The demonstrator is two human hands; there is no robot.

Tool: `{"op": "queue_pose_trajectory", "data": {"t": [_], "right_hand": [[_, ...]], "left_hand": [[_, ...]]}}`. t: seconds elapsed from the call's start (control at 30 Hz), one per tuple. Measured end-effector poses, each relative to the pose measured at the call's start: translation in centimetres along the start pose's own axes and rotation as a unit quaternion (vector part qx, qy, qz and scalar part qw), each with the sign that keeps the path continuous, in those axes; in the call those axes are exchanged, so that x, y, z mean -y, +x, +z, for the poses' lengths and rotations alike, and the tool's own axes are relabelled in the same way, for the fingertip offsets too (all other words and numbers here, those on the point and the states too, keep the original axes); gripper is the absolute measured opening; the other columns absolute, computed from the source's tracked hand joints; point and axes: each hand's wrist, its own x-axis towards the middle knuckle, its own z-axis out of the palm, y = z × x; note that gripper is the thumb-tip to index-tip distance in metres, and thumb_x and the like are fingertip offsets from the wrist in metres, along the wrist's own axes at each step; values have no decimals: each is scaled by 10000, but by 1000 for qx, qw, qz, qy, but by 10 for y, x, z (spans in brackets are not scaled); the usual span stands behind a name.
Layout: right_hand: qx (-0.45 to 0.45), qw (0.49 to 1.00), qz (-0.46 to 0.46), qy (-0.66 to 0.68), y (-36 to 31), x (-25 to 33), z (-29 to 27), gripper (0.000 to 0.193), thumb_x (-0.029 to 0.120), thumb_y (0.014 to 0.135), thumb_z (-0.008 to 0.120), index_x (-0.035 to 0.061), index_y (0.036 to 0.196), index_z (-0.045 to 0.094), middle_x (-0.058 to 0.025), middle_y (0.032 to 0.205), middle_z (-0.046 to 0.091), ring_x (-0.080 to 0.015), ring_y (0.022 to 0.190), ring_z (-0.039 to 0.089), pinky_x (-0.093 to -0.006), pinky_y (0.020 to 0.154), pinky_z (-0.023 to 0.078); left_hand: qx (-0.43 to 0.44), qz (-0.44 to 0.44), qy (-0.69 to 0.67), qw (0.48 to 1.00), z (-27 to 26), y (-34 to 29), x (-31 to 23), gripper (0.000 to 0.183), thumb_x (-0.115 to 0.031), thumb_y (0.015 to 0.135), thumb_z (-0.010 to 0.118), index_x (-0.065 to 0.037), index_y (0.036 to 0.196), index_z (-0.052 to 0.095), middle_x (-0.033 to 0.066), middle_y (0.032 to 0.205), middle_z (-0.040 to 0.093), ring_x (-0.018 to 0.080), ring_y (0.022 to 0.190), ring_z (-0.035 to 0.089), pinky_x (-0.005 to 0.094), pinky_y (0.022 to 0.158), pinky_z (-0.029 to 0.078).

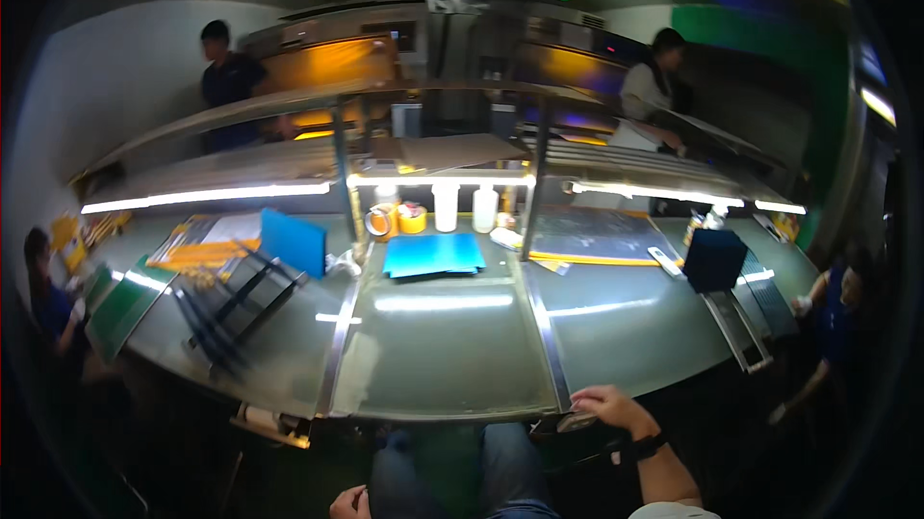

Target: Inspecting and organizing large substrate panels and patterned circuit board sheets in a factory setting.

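Observation:
My right hand (613, 407) is at the front edge of the table (433, 351), close to the right metal divider strip (547, 336). Its fingers are bent loosely, a little apart, and no object shows in them. My left hand (350, 503) is low beside my left thigh, partly cut off by the picture's lower edge. The fingers there are curled in, and whether anything lies inside them is hidden. Farther back on the middle section, ahead of both hands, lies a small stack of blue sheets (435, 254).
White bottles (446, 207) and tape rolls (382, 221) stand behind the sheets. A blue panel (294, 243) and a blurred dark rack (231, 312) are left; a dark panel on a metal stand (736, 327) is right. A shelf (443, 149) spans above. Other people work around the table.

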Motion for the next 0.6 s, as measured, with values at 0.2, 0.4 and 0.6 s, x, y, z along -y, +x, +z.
{"op": "queue_pose_trajectory", "data": {"t": [0.2,0.4,0.6], "right_hand": [[-286,956,67,-9,-30,-72,-40,196,88,863,561,-24,1003,640,-103,875,692,-148,808,653,-260,738,505],[-286,952,113,-8,-52,-116,-28,209,113,875,568,-16,1022,642,-101,875,693,-150,799,659,-259,716,515],[-274,954,107,54,-49,-102,-87,202,125,889,563,-24,1003,640,-109,848,686,-157,793,663,-263,702,517]], "left_hand": [[-22,262,135,955,44,108,-46,411,-251,811,641,-23,1149,589,202,1200,557,342,1123,525,432,957,402],[76,210,189,956,104,166,-96,639,-435,794,616,-104,1319,464,191,1483,216,411,1375,133,633,1045,94],[89,179,291,936,143,168,-95,647,-520,824,516,-127,1334,458,176,1470,258,395,1376,145,653,1039,24]]}}
